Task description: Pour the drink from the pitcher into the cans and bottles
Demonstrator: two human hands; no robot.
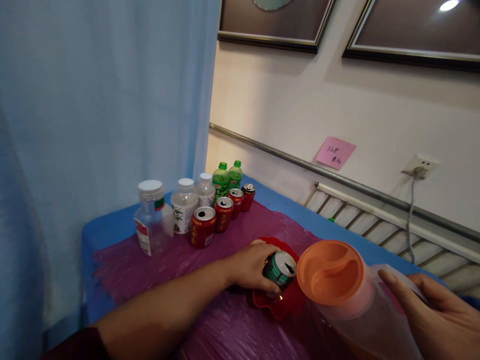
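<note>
My left hand [255,267] is wrapped round a green drink can [279,272], which is open at the top and tilted a little. Under the can lies a red dish with a wavy rim [279,311]. By its handle, my right hand [442,310] grips a translucent plastic pitcher [371,320] with an orange lid [330,272]. The pitcher leans toward the can, its lid close to the can's opening. Whether liquid is flowing cannot be made out.
Several opened red cans [203,227] stand in a row behind, beside white-capped clear bottles [183,210] and green bottles [221,180]. Purple plastic sheeting [221,320] covers the blue table [273,192]. A curtain [112,100] hangs left; a radiator [348,215] and plugged-in cable [410,225] are right.
</note>
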